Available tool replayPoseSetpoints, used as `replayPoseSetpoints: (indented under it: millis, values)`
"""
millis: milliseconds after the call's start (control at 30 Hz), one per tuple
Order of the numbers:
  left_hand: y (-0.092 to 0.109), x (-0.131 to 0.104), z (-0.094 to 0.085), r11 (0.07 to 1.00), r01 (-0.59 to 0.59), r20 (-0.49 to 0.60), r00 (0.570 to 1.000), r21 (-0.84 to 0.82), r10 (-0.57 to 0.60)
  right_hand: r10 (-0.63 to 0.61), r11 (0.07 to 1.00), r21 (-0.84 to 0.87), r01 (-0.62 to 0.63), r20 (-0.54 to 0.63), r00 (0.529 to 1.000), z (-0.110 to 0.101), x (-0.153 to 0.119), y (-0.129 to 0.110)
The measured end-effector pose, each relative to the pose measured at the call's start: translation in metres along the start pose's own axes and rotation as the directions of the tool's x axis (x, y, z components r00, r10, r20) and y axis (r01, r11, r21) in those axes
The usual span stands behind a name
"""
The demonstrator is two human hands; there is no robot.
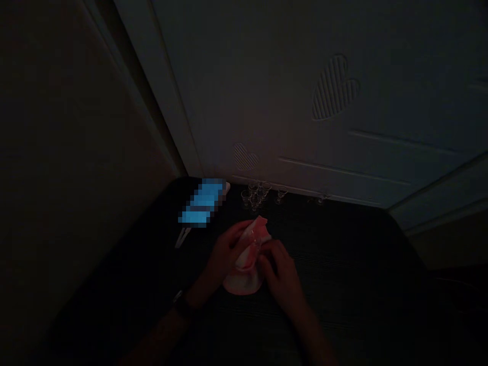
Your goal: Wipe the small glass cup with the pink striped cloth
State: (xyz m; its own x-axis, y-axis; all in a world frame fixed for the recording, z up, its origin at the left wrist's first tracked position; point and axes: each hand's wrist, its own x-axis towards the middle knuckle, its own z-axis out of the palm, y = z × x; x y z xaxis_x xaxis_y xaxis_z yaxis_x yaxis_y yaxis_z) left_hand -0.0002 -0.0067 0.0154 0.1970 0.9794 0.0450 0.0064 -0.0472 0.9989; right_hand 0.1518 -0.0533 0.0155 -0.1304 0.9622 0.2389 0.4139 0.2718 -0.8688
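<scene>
In the dim light, my left hand [225,250] is closed around a pink-and-white cloth [244,283], whose folds stand up above the fingers and whose lower end spreads below. My right hand [280,267] is curled at the cloth's right side, fingers bent and pinching at it. A small clear glint shows among the folds between my hands; what it belongs to is too dark to tell. Beyond the cloth stands a cluster of small stemmed glasses [256,195], with one more glass [281,195] just right of them.
A lit, pixelated screen [202,203] lies on the dark table [343,264] at the left, a pale strap or cord [182,237] by its near end. Another small glass [322,197] sits farther right. A pale panel with heart reliefs [333,89] rises behind the table.
</scene>
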Motion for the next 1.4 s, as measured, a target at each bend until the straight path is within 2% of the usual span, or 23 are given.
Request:
replayPoseSetpoints:
  millis: [100, 200, 400, 500, 600, 700, 833, 1033, 1267, 1400]
  values:
    - [-0.001, -0.001, 0.001, 1.000, 0.011, 0.017, 1.000, 0.003, -0.011, 0.066, 0.997, 0.050, -0.066, -0.006, 0.998, 0.001, 0.000, 0.001]
    - [-0.001, -0.001, 0.001, 1.000, 0.015, -0.024, 1.000, 0.022, -0.015, 0.126, 0.992, 0.034, -0.124, -0.035, 0.991, 0.001, 0.000, 0.002]
    - [-0.001, 0.000, 0.000, 0.997, -0.016, -0.071, 0.997, 0.070, 0.020, 0.036, 0.993, -0.105, -0.047, -0.100, 0.994, -0.003, 0.000, 0.005]
    - [0.002, -0.001, 0.000, 0.985, -0.075, -0.037, 0.996, 0.158, 0.081, 0.001, 0.990, -0.142, -0.013, -0.081, 0.997, -0.003, 0.000, 0.005]
    - [0.006, -0.003, 0.001, 0.939, -0.209, 0.042, 0.978, 0.273, 0.205, -0.056, 0.986, -0.155, 0.053, -0.014, 0.998, -0.002, -0.001, 0.007]
    - [0.009, -0.004, 0.003, 0.911, -0.277, 0.088, 0.961, 0.305, 0.262, -0.050, 0.986, -0.160, 0.051, 0.005, 0.999, 0.000, -0.002, 0.009]
    - [0.007, -0.002, 0.003, 0.932, -0.251, 0.079, 0.968, 0.260, 0.239, -0.019, 0.983, -0.182, 0.009, -0.052, 0.998, 0.000, -0.002, 0.010]
    - [0.006, 0.000, 0.000, 0.946, -0.234, 0.065, 0.972, 0.223, 0.225, -0.027, 0.971, -0.240, 0.022, -0.014, 1.000, -0.001, -0.002, 0.008]
    - [0.009, 0.000, -0.002, 0.940, -0.222, 0.055, 0.975, 0.259, 0.215, -0.018, 0.936, -0.350, 0.020, 0.010, 1.000, -0.001, -0.004, 0.008]
    - [0.009, 0.000, -0.003, 0.934, -0.224, 0.051, 0.974, 0.278, 0.219, 0.012, 0.937, -0.349, -0.017, -0.018, 1.000, -0.001, -0.003, 0.008]
